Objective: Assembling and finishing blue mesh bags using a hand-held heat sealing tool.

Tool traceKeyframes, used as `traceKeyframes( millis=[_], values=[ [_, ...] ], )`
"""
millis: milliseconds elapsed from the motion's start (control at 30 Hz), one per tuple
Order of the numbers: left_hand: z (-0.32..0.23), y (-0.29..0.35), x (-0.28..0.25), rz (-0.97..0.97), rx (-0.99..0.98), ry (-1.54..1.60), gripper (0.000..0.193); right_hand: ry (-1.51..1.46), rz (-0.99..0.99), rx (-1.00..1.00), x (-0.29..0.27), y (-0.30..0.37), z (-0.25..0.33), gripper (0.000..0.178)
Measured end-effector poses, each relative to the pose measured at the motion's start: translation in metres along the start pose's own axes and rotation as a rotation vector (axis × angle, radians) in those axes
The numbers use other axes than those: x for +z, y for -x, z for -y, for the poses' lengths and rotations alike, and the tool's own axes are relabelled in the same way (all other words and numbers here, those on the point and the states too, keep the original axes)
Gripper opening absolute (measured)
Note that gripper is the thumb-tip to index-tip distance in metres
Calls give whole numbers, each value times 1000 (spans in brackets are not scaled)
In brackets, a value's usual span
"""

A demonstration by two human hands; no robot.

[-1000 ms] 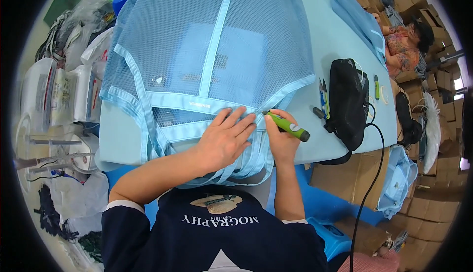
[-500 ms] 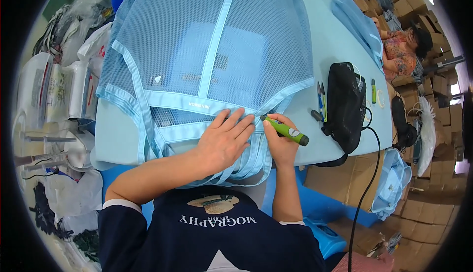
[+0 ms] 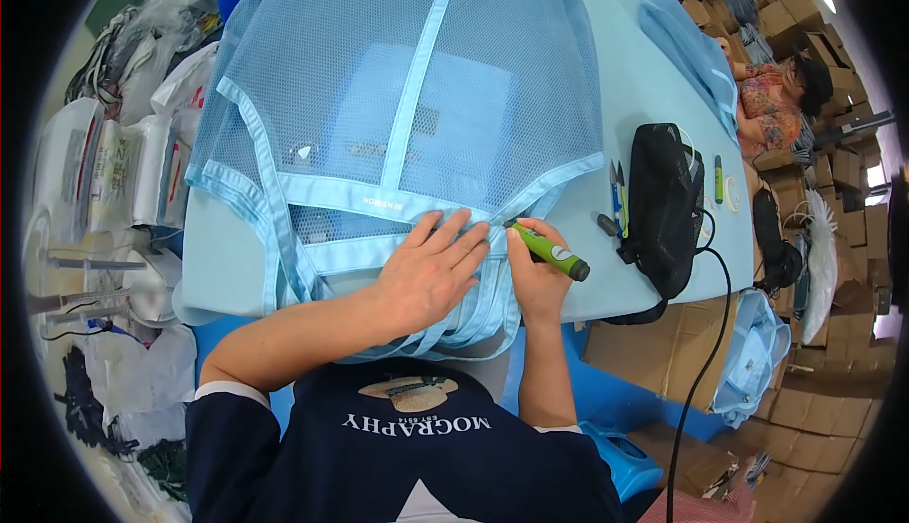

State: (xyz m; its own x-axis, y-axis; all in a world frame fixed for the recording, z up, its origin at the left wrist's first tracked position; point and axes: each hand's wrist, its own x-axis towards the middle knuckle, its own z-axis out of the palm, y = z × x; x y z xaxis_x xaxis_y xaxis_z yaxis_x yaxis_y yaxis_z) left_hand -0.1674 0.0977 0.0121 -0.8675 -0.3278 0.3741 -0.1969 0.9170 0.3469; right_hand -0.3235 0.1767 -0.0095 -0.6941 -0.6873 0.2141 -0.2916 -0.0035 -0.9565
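A large light-blue mesh bag (image 3: 312, 69) with pale satin trim lies spread over the table. My left hand (image 3: 426, 272) rests flat on its trim band (image 3: 350, 256), fingers stretched out. Close beside those fingertips, my right hand (image 3: 536, 286) grips a thick green marker (image 3: 553, 252). Its dark end points away to the lower right, and its tip is at the trim near the corner of the opening. Whether the tip touches the fabric is too small to tell. Loose blue straps (image 3: 473, 319) hang over the near table edge, below my hands.
Right of the bag lie a black mesh pouch (image 3: 663, 211), pens (image 3: 620, 196), a dark cap (image 3: 607, 225) and another green marker (image 3: 719, 177). A black cable (image 3: 717, 334) hangs off the table (image 3: 606, 78). Another person (image 3: 776, 102) sits at the far right. Plastic-wrapped packs (image 3: 109, 168) stand left.
Almost nothing differs. The right hand and green marker have shifted very slightly, while the left hand stays flat on the trim.
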Motion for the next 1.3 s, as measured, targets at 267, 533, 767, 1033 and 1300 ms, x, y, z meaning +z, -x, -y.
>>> traceKeyframes(
  millis=[267, 533, 767, 1033, 1300],
  values=[
    [2, 2, 1, -6, 7, -8, 42, 57, 24, -66, -1, 1, 4, 19],
    [0, 3, -1, 1, 10, -17, 43, -56, 74, 23, 7, 6, 8, 22],
    [-1, 1, 2, 1, 12, -29, 43, -17, 139, 46, 0, 2, 6, 20],
    [6, 11, 3, -35, -2, -29, 42, -7, -93, -58, 6, -2, 6, 19],
    [0, 47, -55, -120, 31, 76, 37, -89, -141, -141, -18, 2, 5, 23]
  ],
)
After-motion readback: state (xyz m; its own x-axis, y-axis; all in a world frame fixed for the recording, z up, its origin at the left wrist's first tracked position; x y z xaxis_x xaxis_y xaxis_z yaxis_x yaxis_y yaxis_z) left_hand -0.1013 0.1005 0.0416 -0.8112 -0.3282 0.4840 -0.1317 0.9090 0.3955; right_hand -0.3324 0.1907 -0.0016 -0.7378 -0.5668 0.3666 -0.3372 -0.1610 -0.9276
